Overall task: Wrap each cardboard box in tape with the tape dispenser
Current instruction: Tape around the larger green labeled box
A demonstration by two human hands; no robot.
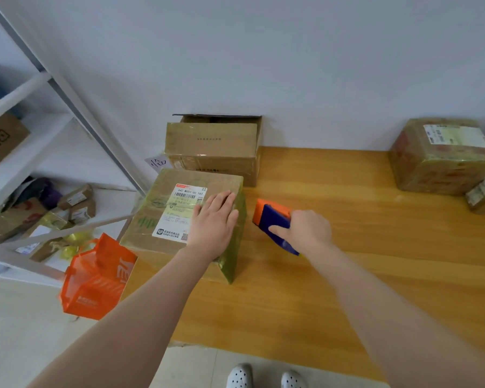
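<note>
Cardboard box [146,233], shiny with tape, sits on the counter [375,261], left hand [213,222] flat on top with straight fingers, right hand [305,231] with fingers curled round the dispenser [272,217] just right of it, probably about to tape that side.

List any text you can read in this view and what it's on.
"642 M003-00 161", as best it reads: white label on the taped box under the left hand.
"临", handwritten: paper slip beside that box.
Too small or blurred: print on the open box, orange bag, labels on the right-hand boxes.
</note>
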